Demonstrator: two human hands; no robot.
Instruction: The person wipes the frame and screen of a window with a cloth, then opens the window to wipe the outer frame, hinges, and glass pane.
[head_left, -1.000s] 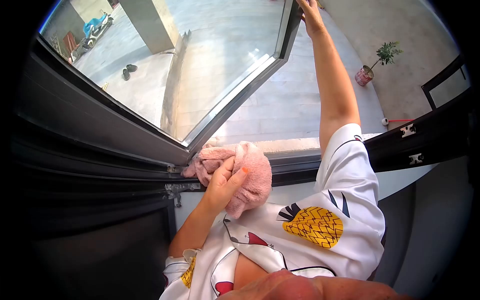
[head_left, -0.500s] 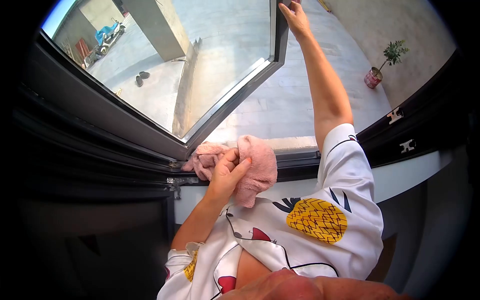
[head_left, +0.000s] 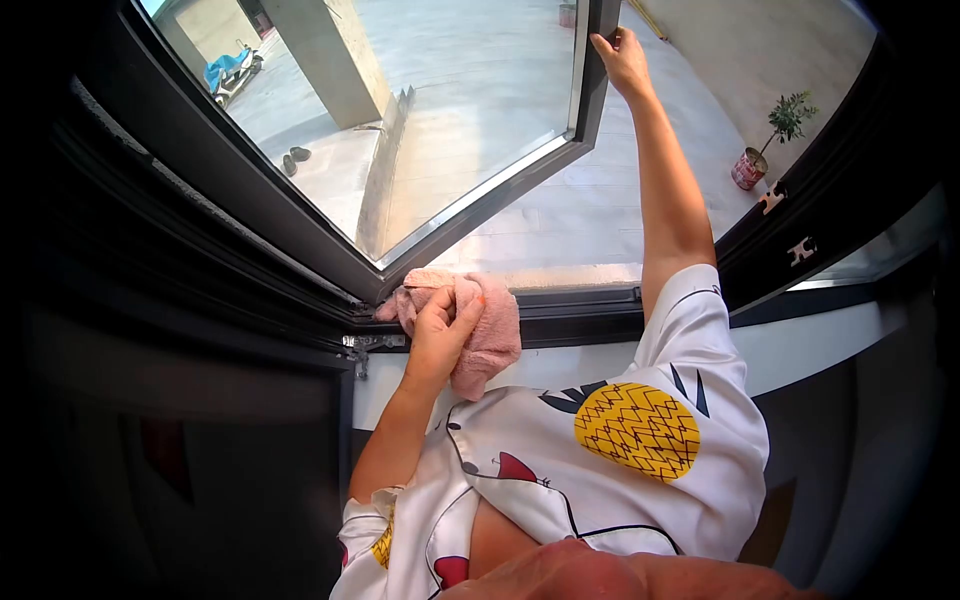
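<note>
My left hand (head_left: 440,335) is closed on a pink cloth (head_left: 491,345) at the left end of the window track. The cloth is bunched, with one part lying over the sill by the lower corner of the sash and another hanging down on the right. My right arm is stretched up, and my right hand (head_left: 624,65) grips the outer edge of the dark window sash (head_left: 500,195). The sash stands swung outward, its glass pane (head_left: 470,90) at the upper left.
Below the dark track (head_left: 580,325) runs a white sill (head_left: 790,350). Metal latches (head_left: 802,250) sit on the right frame. Outside are a potted plant (head_left: 748,169), a concrete pillar (head_left: 335,60), dark shoes (head_left: 296,159) and a scooter under a blue cover (head_left: 228,68).
The sash edge and my right hand have shifted a little to the right and down in view. My left hand and the cloth have moved slightly left.
</note>
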